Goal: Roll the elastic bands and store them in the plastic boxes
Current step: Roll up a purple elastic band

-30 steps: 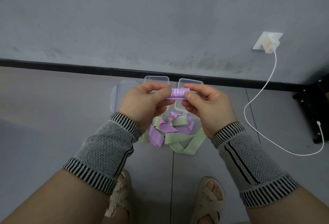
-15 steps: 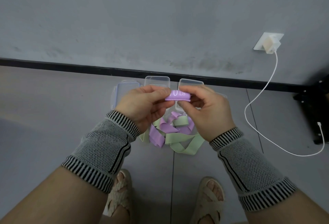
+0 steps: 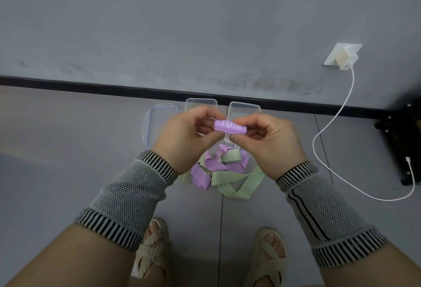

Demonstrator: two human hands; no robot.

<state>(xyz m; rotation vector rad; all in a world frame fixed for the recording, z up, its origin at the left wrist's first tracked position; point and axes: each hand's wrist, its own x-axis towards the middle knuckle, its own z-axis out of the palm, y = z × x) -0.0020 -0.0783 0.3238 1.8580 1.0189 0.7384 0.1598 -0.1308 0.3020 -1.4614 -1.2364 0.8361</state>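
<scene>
I hold a small rolled purple elastic band, printed "10 LB" in white, in the air in front of me, above the floor. My left hand pinches its left end between thumb and curled fingers, and my right hand pinches its right end the same way, so the roll lies roughly level between them. Both forearms wear grey knitted sleeves with black-and-white striped cuffs. Below my hands, on the grey floor, lies a loose heap of flat purple and pale green elastic bands, tangled over one another. Behind the heap, close to the black skirting strip along the wall, I see 3 clear plastic box parts: a lid-like piece with bluish clips on the left, and 2 clear rectangular plastic boxes side by side to its right, partly hidden by my hands. To the right, a white charger sits in a wall socket, and its white cable trails down across the floor. My feet in pale woven sandals show at the bottom.
</scene>
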